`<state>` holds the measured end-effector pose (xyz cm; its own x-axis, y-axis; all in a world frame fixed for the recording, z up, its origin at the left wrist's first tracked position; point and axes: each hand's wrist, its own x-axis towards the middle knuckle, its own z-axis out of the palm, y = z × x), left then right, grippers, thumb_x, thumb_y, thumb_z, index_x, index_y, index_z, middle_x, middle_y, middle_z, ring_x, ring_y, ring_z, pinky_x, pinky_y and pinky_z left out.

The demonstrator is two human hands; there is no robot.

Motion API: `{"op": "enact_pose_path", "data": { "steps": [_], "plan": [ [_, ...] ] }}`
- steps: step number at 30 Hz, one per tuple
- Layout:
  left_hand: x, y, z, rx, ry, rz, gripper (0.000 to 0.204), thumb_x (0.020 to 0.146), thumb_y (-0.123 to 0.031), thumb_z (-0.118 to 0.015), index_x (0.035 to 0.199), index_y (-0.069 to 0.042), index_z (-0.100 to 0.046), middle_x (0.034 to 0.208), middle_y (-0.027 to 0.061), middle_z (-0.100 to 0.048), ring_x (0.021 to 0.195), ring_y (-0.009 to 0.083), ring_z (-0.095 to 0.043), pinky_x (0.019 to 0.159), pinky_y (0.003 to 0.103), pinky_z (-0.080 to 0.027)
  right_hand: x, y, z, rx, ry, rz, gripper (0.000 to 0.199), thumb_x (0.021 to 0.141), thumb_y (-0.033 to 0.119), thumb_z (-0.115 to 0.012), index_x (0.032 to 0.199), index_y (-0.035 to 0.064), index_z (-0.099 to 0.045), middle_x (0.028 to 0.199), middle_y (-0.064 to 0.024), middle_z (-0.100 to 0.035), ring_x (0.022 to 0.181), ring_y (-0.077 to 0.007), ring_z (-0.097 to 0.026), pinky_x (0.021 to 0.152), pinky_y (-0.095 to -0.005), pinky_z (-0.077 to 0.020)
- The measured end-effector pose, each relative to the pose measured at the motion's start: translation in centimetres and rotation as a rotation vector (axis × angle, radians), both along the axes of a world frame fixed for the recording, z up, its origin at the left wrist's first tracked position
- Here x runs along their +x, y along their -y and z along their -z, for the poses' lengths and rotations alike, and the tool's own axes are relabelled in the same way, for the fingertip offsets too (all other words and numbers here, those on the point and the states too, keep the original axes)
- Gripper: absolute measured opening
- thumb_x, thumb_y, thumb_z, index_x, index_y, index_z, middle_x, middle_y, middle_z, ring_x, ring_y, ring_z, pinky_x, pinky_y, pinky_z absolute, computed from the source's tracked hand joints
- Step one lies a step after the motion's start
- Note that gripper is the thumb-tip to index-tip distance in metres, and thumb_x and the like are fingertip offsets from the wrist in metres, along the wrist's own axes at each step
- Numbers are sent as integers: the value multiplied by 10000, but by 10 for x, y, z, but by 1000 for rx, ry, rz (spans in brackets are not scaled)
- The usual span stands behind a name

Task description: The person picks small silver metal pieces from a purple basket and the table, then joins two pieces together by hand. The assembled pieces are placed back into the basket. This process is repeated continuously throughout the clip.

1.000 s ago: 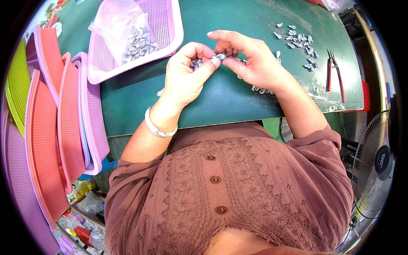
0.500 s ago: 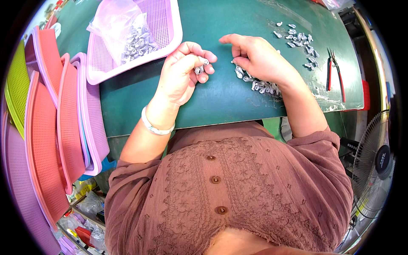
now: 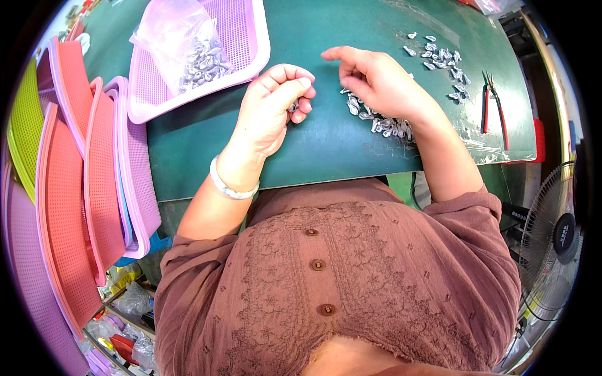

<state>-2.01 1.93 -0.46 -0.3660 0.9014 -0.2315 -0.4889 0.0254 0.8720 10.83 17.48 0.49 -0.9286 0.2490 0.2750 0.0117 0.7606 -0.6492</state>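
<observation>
My left hand [image 3: 273, 106] is closed above the green table [image 3: 313, 147], its thumb folded over the curled fingers. Small grey, shiny teardrop-shaped pieces [image 3: 293, 107] are gripped in it, mostly hidden by the fingers. To the right hovers my right hand [image 3: 384, 81], index finger stretched out and thumb apart, with nothing visible between them. Beneath and beside that hand lies a pile of similar grey pieces [image 3: 390, 128], partly covered by the hand and wrist. A looser group of these grey pieces [image 3: 442, 58] is spread farther back on the right.
Red-handled pliers [image 3: 493, 109] lie at the table's right. A lilac perforated basket [image 3: 251, 53] at the back left holds a clear bag [image 3: 169, 44] of grey pieces. Stacked coloured baskets [image 3: 66, 188] crowd the left side; a fan [image 3: 552, 244] stands at the right.
My left fingers have closed further, and the thumb now covers the grey pieces that showed before. My right hand has lifted slightly, its thumb moving off the edge of the pile.
</observation>
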Motion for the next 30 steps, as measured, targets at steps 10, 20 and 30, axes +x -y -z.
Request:
{"op": "enact_pose_path", "data": {
  "steps": [10, 20, 30],
  "plan": [
    [-6, 20, -17, 66, 122, -1, 121, 869, -81, -493, 953, -9, -541, 751, 51, -529, 567, 77, -459, 449, 163, -336, 0, -9, 0, -163, 5, 71, 346, 741, -38, -518, 1077, 40, -546, 657, -84, -552, 597, -210, -544, 573, -320, -443],
    [-33, 66, -61, 126, -124, -152, 144, 871, -106, -495, 966, -9, -544, 820, 63, -533, 632, 86, -472, 454, 163, -339, 1, -7, -2, -99, 119, -120, 379, 708, -81, -509, 1080, -14, -532, 625, -15, -471, 565, -101, -427, 543, -245, -395],
    [-121, 43, -95, 70, -353, -452, 146, 830, -25, -537, 964, 31, -554, 823, 80, -564, 680, 130, -514, 568, 220, -423, 4, -27, -20, -204, 77, -14, 343, 755, -80, -499, 1094, -33, -512, 668, 6, -441, 613, -69, -412, 587, -219, -388]
  ]
}}
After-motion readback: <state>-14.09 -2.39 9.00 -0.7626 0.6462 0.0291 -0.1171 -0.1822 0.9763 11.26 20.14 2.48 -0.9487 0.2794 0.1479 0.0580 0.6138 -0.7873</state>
